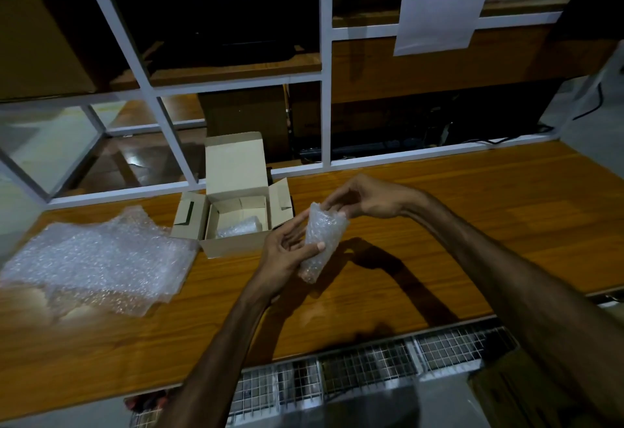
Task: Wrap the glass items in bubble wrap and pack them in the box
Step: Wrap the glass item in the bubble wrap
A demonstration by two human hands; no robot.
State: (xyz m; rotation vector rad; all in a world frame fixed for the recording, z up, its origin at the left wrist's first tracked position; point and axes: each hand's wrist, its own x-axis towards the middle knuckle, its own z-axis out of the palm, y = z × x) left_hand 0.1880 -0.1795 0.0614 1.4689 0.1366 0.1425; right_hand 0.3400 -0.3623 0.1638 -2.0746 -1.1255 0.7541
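Note:
A glass item rolled in bubble wrap (323,241) is held tilted above the wooden table. My left hand (287,253) grips its lower half from the left, thumb across the front. My right hand (366,199) pinches the wrap at the top end. Just left of the hands stands a small open cardboard box (233,243) with its lid flap upright. Inside it lies another bubble-wrapped bundle (240,227). The glass itself is hidden under the wrap.
A pile of loose bubble wrap sheets (98,260) lies at the table's left. A white-framed shelf unit (325,89) rises behind the table, with a paper sheet (442,1) hanging on it. A wire mesh rack (368,366) sits below the table's near edge.

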